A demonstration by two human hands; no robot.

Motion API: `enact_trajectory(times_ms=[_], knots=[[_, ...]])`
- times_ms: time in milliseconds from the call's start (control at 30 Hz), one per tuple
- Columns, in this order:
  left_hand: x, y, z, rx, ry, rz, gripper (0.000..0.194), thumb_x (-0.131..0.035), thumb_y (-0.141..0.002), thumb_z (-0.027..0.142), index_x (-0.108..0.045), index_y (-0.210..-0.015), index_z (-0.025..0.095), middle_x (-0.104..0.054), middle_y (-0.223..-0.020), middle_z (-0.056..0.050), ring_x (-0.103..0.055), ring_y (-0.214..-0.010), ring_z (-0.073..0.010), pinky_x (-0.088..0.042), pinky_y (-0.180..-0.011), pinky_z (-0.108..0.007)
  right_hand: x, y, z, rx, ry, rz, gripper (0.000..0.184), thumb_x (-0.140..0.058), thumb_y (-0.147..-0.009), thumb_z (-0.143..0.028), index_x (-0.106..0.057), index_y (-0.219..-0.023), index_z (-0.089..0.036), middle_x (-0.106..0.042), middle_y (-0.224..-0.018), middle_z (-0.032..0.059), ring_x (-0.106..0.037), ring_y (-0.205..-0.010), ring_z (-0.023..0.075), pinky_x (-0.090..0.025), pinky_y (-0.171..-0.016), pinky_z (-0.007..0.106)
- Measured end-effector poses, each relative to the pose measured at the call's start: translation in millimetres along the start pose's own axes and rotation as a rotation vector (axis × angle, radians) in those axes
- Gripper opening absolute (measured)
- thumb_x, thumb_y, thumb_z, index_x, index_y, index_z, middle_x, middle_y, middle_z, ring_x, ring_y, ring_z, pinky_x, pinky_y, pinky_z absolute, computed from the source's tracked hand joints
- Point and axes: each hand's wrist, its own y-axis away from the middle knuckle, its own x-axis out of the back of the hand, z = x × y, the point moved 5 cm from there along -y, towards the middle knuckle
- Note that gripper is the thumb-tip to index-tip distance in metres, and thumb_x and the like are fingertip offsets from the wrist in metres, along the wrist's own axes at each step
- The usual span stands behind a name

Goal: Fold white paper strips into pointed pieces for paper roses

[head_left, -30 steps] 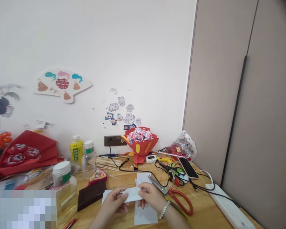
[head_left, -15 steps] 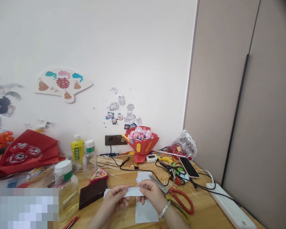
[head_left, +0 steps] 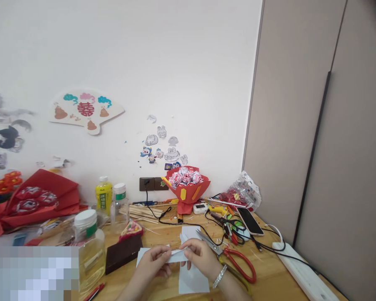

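Note:
Between both hands is a narrow folded strip of white paper (head_left: 177, 256), held just above the table. My left hand (head_left: 155, 260) pinches its left end between thumb and fingers. At the other end, my right hand (head_left: 199, 256), with a silvery bracelet at the wrist, grips the paper the same way. Beneath them lies a white paper sheet (head_left: 194, 280), partly covered by the hands. Scissors with red handles (head_left: 242, 263) rest right beside my right hand, their blades pointing up and left. A dark brown box (head_left: 123, 253) lies left of my left hand.
A jar of yellowish liquid (head_left: 92, 261) and a red pen (head_left: 95, 291) are at the left. Behind stand a red paper bouquet (head_left: 188, 194) and wooden sticks (head_left: 142, 213). On the right are a phone (head_left: 250, 221), cables and a white power strip (head_left: 303, 271).
The held paper has gone from a wider piece to a narrower strip, its fold edge tilting between my fingers. Both hands keep their grip. The view has shifted slightly.

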Motion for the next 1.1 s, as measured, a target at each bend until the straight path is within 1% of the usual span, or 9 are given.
enact_trajectory(times_ms=[100,200,267,400,567,733,833,1100], knots=[[-3.4,4,4,-0.097,-0.095,-0.014,0.044,-0.064,-0.048,0.052,-0.056,-0.069,0.015,-0.055,-0.039,0.004,-0.053,-0.036,-0.012,-0.038,-0.039,-0.02,1,1,4,-0.022,0.105,-0.026,0.04,-0.052,-0.069,-0.045,-0.057,-0.091,-0.013,-0.055,-0.055,-0.0005,-0.051,-0.046,0.0096,-0.039,-0.044,0.02],[-8.0,8,8,-0.181,-0.162,-0.024,0.036,-0.062,-0.055,0.047,-0.058,-0.068,0.014,-0.055,-0.043,0.004,-0.051,-0.038,-0.0113,-0.039,-0.041,-0.021,1,1,11,-0.066,0.203,-0.041,0.036,-0.051,-0.07,-0.046,-0.06,-0.08,-0.012,-0.055,-0.055,0.0001,-0.05,-0.045,0.0084,-0.039,-0.045,0.019],[-10.4,10,10,-0.197,-0.19,-0.024,0.033,-0.06,-0.058,0.046,-0.059,-0.068,0.014,-0.055,-0.043,0.003,-0.051,-0.038,-0.0114,-0.038,-0.04,-0.021,-1,1,13,-0.083,0.24,-0.077,0.034,-0.051,-0.07,-0.045,-0.061,-0.073,-0.012,-0.054,-0.053,-0.0002,-0.047,-0.044,0.0075,-0.038,-0.044,0.018],[-12.6,13,14,-0.171,-0.21,-0.006,0.031,-0.06,-0.057,0.045,-0.059,-0.064,0.015,-0.053,-0.038,0.004,-0.049,-0.036,-0.0112,-0.037,-0.039,-0.02,-2,1,11,-0.092,0.269,-0.086,0.035,-0.048,-0.072,-0.045,-0.06,-0.068,-0.012,-0.051,-0.047,-0.002,-0.044,-0.04,0.0064,-0.035,-0.042,0.016],[-12.9,14,14,-0.155,-0.222,-0.012,0.03,-0.06,-0.058,0.044,-0.057,-0.062,0.014,-0.054,-0.038,0.004,-0.049,-0.036,-0.0108,-0.036,-0.04,-0.019,-2,2,8,-0.101,0.243,-0.099,0.035,-0.047,-0.073,-0.045,-0.057,-0.063,-0.012,-0.049,-0.045,-0.0028,-0.044,-0.039,0.0066,-0.034,-0.04,0.016],[-12.0,10,7,-0.093,-0.203,-0.012,0.036,-0.059,-0.056,0.05,-0.055,-0.062,0.015,-0.053,-0.039,0.005,-0.051,-0.036,-0.0114,-0.037,-0.038,-0.02,-3,2,10,-0.119,0.21,-0.096,0.035,-0.048,-0.072,-0.045,-0.056,-0.064,-0.013,-0.05,-0.045,-0.0031,-0.044,-0.039,0.0071,-0.035,-0.04,0.017],[-12.9,11,7,-0.088,-0.2,-0.014,0.041,-0.057,-0.054,0.055,-0.054,-0.059,0.015,-0.052,-0.037,0.004,-0.05,-0.035,-0.0111,-0.036,-0.038,-0.02,-4,2,10,-0.117,0.209,-0.094,0.035,-0.049,-0.072,-0.046,-0.056,-0.063,-0.013,-0.05,-0.045,-0.0031,-0.044,-0.039,0.0072,-0.035,-0.04,0.017],[-12.7,12,8,-0.062,-0.168,-0.006,0.042,-0.059,-0.049,0.057,-0.05,-0.054,0.017,-0.055,-0.041,0.003,-0.052,-0.035,-0.0123,-0.034,-0.037,-0.02,-4,2,10,-0.125,0.198,-0.099,0.034,-0.05,-0.071,-0.045,-0.056,-0.062,-0.013,-0.049,-0.044,-0.0032,-0.044,-0.038,0.0068,-0.036,-0.04,0.017]])
